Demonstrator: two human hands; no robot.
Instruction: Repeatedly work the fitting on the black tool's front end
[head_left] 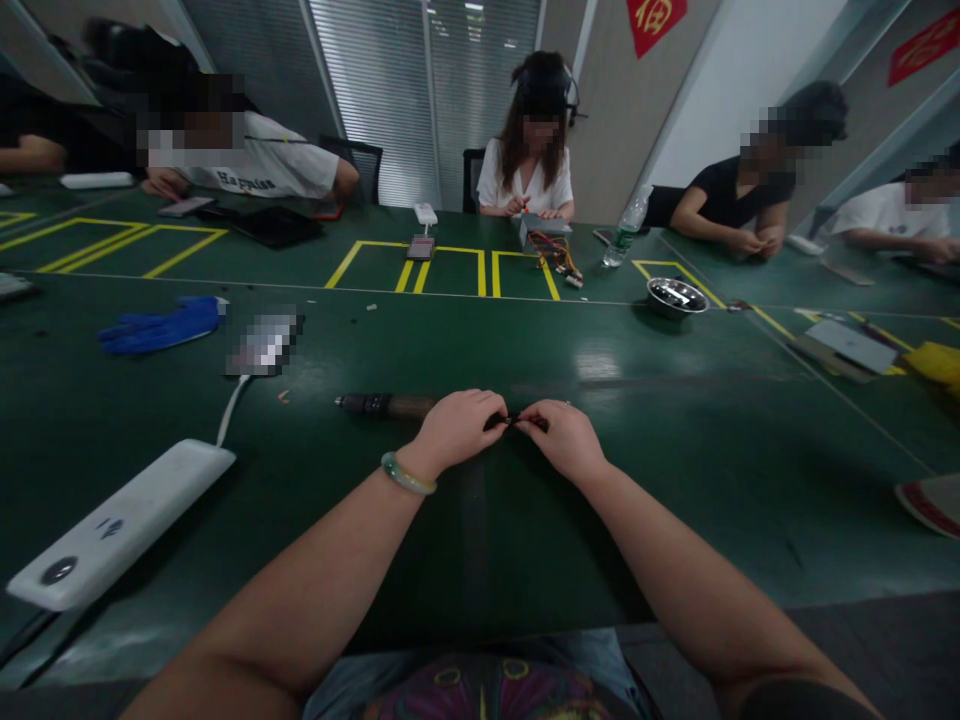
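Both my hands meet over the green table [675, 440] in front of me. My left hand [456, 427], with a pale green bangle on the wrist, is closed in a pinch. My right hand [564, 437] is closed the same way. Between their fingertips stretches a small dark piece [513, 421], thin and short, too small to name. Just left of my left hand lies a dark tool with a brown handle [386, 405], resting on the table and untouched.
A white power strip [124, 525] lies at the left, a blue glove [161, 325] farther back. A metal bowl [676, 296], a plastic bottle [626, 230] and a wired box [551, 240] stand beyond. Several people sit around the table. A red-rimmed object [934, 500] is at the right edge.
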